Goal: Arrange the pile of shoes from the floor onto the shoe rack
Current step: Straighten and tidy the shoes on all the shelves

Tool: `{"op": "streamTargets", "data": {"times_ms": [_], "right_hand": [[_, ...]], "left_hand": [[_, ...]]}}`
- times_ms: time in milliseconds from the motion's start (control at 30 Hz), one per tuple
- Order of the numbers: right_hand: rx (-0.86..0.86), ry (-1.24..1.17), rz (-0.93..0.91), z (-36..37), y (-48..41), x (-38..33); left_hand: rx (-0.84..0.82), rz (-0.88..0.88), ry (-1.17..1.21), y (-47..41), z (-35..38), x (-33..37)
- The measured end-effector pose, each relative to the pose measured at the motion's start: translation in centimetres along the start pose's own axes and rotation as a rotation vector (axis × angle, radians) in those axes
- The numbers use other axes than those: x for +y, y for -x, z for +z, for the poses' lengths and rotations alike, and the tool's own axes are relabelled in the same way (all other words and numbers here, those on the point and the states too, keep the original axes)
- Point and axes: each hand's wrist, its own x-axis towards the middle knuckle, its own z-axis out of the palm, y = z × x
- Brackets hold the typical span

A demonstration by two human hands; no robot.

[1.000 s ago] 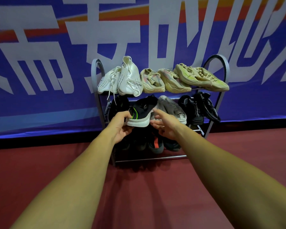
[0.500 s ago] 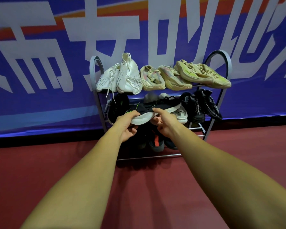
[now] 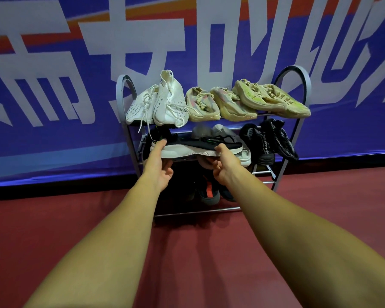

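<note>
A grey metal shoe rack (image 3: 303, 85) stands against the banner wall. I hold a black sneaker with a white sole (image 3: 193, 150) sideways in front of the middle shelf. My left hand (image 3: 159, 165) grips its left end and my right hand (image 3: 226, 165) grips its right part from below. Behind it on the middle shelf lie grey shoes (image 3: 222, 131), partly hidden. A black pair (image 3: 267, 141) sits at the right of that shelf. The top shelf carries white sneakers (image 3: 162, 103) and beige shoes (image 3: 269, 98). Dark shoes (image 3: 209, 192) fill the bottom shelf.
A blue banner with large white characters (image 3: 53, 85) covers the wall behind the rack. Dark red floor (image 3: 53, 218) stretches in front and to both sides. The white sneakers' laces (image 3: 143, 121) hang over the top shelf's edge.
The black sneaker has turned from pointing outward to lying sideways across the middle shelf's front, lifted a little. Both hands shifted with it, now gripping its two ends.
</note>
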Motion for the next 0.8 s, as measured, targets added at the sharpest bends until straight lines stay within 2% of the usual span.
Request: {"op": "streamTargets", "data": {"times_ms": [100, 300, 500, 600, 700, 800], "right_hand": [[-0.011, 0.024, 0.010, 0.4, -0.1, 0.5], [-0.112, 0.095, 0.050, 0.9, -0.1, 1.2], [-0.221, 0.189, 0.067, 0.3, 1.0, 0.9], [-0.160, 0.200, 0.057, -0.4, 0.5, 0.8], [-0.092, 0.086, 0.008, -1.1, -0.1, 0.3], [-0.108, 0.035, -0.044, -2.1, -0.7, -0.4]], "left_hand": [[0.006, 0.009, 0.079, -0.5, 0.9, -0.6], [0.000, -0.092, -0.021, -0.1, 2.9, -2.8], [0.080, -0.040, 0.017, -0.7, 3.4, -3.2], [0.105, -0.036, 0.000, -0.9, 2.8, -3.0], [0.134, -0.012, -0.025, -0.8, 2.4, -2.7], [0.148, 0.002, -0.041, -0.8, 1.9, -2.3]]}}
